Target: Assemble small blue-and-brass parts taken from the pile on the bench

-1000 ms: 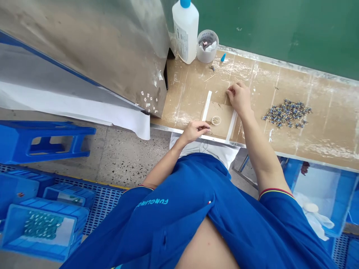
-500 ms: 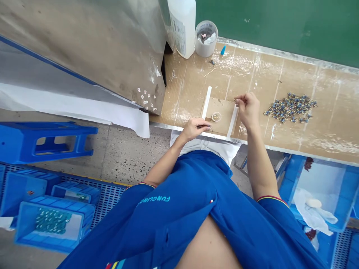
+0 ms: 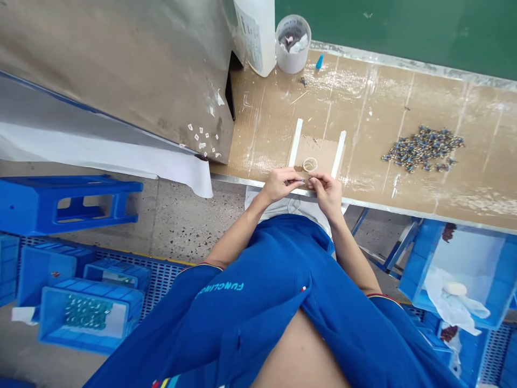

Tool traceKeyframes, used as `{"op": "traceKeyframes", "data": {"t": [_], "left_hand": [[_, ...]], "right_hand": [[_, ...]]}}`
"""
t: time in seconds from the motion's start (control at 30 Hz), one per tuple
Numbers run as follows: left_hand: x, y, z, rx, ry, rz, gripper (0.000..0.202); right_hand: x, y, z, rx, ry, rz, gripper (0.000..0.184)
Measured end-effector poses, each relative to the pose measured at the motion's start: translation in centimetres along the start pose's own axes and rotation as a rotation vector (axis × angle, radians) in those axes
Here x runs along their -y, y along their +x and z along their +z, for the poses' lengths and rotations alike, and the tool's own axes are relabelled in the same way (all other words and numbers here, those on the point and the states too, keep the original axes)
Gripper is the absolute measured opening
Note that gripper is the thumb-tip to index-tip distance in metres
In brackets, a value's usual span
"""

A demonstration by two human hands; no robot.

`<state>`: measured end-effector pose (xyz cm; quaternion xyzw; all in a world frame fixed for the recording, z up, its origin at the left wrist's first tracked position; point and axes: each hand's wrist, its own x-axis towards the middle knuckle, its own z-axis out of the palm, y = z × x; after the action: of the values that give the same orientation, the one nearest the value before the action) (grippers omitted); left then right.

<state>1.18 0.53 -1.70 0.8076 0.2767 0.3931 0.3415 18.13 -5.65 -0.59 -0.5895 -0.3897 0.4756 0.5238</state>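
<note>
At the bench's front edge, my left hand [image 3: 281,183] pinches something small that I cannot make out between thumb and fingers. Close by on its right, my right hand [image 3: 326,193] has its thumb and forefinger pressed together; whatever they hold is too small to name. Just beyond the fingertips lies a small round clear ring-shaped dish [image 3: 310,164] with a thin curved piece inside. It rests on a cardboard pad [image 3: 321,146] flanked by two white strips. A pile of small blue and gold metal pieces [image 3: 424,149] lies farther right.
A white bottle [image 3: 258,37], a grey-white cup [image 3: 293,46] and a blue cone-shaped cap [image 3: 319,61] stand at the back. A metal housing [image 3: 161,75] bounds the left side. Blue bins [image 3: 91,318] and a blue stool [image 3: 64,202] are below left; another bin [image 3: 416,264] is below right.
My right hand has come left and nearer, from beside the right white strip to the left hand's fingertips. My left hand stays in about the same place, still pinching.
</note>
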Motion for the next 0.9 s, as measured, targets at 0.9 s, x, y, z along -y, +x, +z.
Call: {"op": "traceKeyframes", "data": {"t": [0.9], "left_hand": [[0.7,-0.2,0.0,0.146,0.069,0.031,0.038]], "right_hand": [[-1.2,-0.5,-0.2,0.133,-0.108,0.023,0.043]]}}
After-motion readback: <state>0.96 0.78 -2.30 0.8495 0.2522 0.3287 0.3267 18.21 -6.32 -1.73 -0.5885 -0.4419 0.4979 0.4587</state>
